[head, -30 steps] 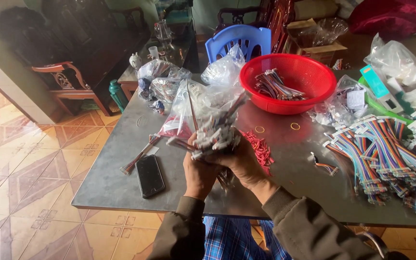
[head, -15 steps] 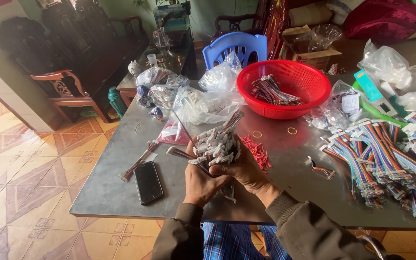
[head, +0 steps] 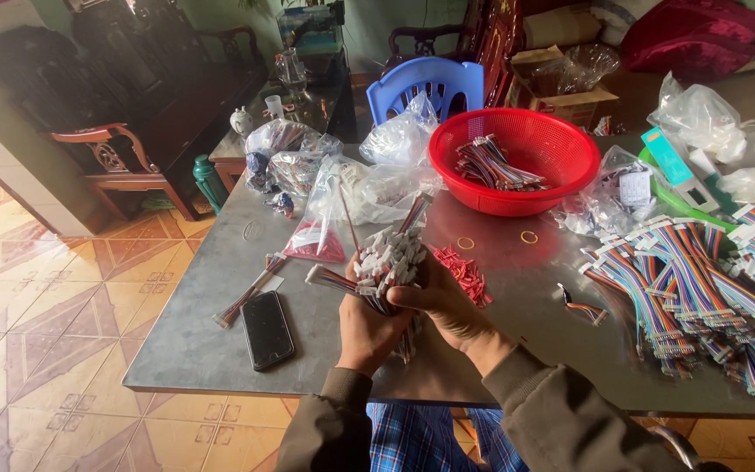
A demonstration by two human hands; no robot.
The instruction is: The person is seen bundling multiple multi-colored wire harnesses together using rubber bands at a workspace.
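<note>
Bundle of wires [head: 386, 267] with white plugs stands above the table's [head: 220, 341] near edge, clasped in both grips: left hand [head: 369, 328] and right hand [head: 443, 301] clenched around it. Gathering looks underway; evening the plug ends probably comes next.

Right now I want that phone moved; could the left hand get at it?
Probably not at once: the left hand helps grip the wire bundle. The phone lies uncovered just beside it.
</note>
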